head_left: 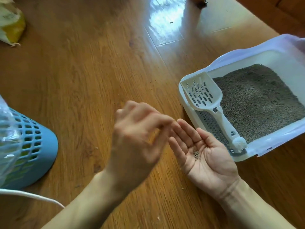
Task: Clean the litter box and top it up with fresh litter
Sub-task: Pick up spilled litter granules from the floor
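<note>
White scoop [206, 98] lies diagonally, handle toward viewer; right grip [203, 151] flat, left [140, 138] blurred, unclear.

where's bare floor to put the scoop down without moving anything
Widest bare patch: the wood floor between the yellow bag, the blue basket and the litter box. Crowded: near the left hand and right hand; the white cord crosses the lower left.

Right hand [204, 152] is lying palm-up, fingers straight, lower right of centre. Left hand [138, 139], blurred, is hovering centre frame, palm down, fingertips bunching toward the right fingers. Both forearms are entering from the bottom edge.
</note>
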The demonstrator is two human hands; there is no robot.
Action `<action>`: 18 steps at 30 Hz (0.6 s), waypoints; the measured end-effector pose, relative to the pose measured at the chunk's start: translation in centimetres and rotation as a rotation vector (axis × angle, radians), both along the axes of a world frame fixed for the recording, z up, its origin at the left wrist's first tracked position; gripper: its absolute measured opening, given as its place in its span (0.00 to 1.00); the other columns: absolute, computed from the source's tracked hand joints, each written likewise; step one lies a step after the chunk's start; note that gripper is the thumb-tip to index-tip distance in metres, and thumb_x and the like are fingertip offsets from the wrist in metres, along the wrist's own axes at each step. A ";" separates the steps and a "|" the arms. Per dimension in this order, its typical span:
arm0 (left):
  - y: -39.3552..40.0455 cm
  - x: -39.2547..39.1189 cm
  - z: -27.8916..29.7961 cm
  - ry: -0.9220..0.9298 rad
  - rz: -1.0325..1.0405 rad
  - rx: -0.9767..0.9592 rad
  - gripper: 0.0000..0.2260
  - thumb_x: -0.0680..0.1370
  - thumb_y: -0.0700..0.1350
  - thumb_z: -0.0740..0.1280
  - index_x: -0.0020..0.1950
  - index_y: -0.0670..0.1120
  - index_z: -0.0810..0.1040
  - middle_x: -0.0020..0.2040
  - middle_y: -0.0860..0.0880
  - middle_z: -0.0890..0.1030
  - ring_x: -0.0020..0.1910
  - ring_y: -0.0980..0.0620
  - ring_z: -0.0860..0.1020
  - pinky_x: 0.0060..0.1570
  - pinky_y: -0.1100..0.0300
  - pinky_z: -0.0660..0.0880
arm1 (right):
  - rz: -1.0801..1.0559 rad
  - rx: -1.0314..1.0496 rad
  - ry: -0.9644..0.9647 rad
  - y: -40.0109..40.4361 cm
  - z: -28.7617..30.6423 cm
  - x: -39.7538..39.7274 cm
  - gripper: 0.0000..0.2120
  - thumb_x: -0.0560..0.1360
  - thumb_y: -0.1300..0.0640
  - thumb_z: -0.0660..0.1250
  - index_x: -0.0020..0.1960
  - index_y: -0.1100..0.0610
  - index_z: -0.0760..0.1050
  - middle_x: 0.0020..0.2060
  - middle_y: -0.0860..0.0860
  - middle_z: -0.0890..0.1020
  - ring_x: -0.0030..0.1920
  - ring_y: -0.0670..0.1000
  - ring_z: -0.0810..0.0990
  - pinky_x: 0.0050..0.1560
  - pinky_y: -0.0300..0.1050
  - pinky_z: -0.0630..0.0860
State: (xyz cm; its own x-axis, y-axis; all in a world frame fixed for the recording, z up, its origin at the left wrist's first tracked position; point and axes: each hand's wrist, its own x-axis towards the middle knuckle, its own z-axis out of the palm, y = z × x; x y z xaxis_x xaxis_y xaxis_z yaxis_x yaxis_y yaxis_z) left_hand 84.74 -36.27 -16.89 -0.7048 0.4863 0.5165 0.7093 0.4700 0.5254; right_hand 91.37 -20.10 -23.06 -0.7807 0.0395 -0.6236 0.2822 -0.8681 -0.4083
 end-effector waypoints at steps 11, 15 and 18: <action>-7.0 -2.0 -12.3 -0.355 0.304 -0.449 0.06 0.69 0.42 0.79 0.43 0.48 0.86 0.40 0.51 0.81 0.42 0.48 0.76 0.42 0.48 0.77 | 0.045 -0.264 0.116 -0.2 -0.4 -0.2 0.26 0.83 0.53 0.47 0.68 0.70 0.71 0.65 0.66 0.75 0.71 0.63 0.69 0.71 0.57 0.67; -6.6 -1.7 -13.4 -0.302 0.272 -0.483 0.08 0.67 0.43 0.81 0.43 0.47 0.86 0.39 0.51 0.80 0.42 0.48 0.76 0.41 0.52 0.74 | 0.058 -0.258 0.170 -0.1 -0.9 -0.3 0.26 0.83 0.53 0.46 0.69 0.70 0.69 0.67 0.66 0.73 0.72 0.63 0.67 0.73 0.56 0.64; -6.5 -1.8 -13.9 -0.288 0.253 -0.503 0.07 0.69 0.44 0.80 0.43 0.47 0.86 0.39 0.51 0.80 0.42 0.48 0.76 0.41 0.52 0.74 | 0.069 -0.296 0.191 0.0 -1.5 -0.3 0.26 0.83 0.53 0.46 0.70 0.70 0.68 0.67 0.66 0.73 0.73 0.63 0.67 0.73 0.56 0.63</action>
